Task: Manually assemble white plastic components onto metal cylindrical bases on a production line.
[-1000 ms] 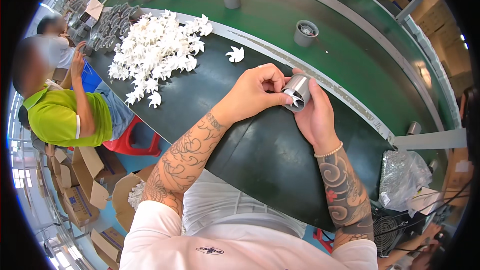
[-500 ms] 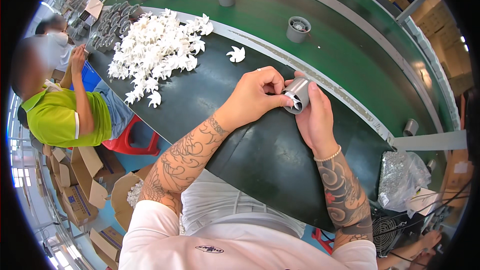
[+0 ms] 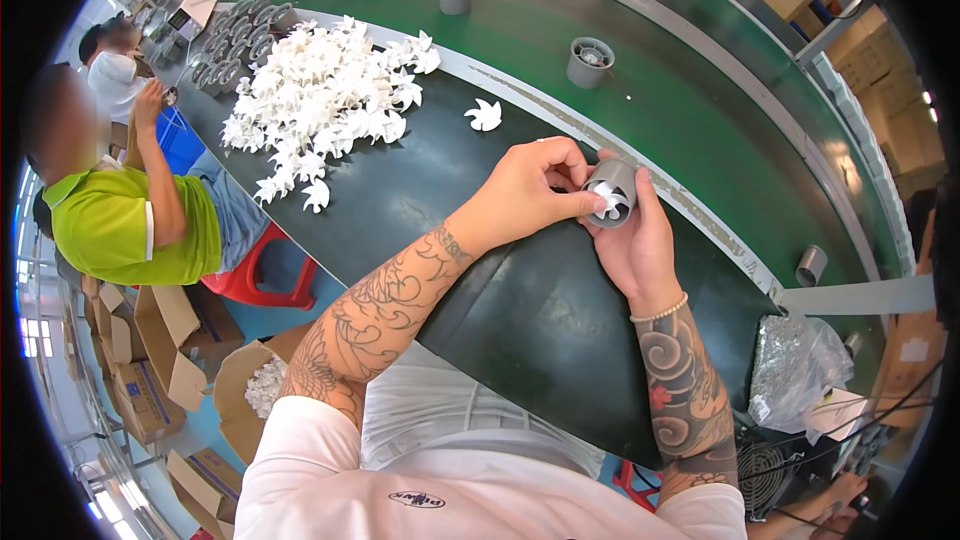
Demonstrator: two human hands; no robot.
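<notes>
My right hand (image 3: 640, 255) is closed round a grey cylindrical fan housing (image 3: 620, 172), its open end tilted up toward me. Inside that opening sits a small white fan impeller (image 3: 611, 204). The thumb of my left hand (image 3: 530, 190) presses on the impeller at the rim, and its other fingers curl against the housing's left side. Both hands are above the dark work surface (image 3: 570, 330). A single white impeller (image 3: 484, 116) lies beyond my left hand, and a large pile of them (image 3: 315, 90) is farther left.
A green conveyor (image 3: 680, 110) runs beyond a metal rail, carrying several grey housings (image 3: 590, 62). More housings (image 3: 235, 40) cluster past the pile. A person in a green shirt (image 3: 130, 220) sits at left. A clear plastic bag (image 3: 800, 365) lies at right; open cartons (image 3: 245, 390) stand lower left.
The housing has tipped so its open end faces me more, showing more of the white impeller inside. My left thumb stays on the impeller. The whole view has shifted slightly.
</notes>
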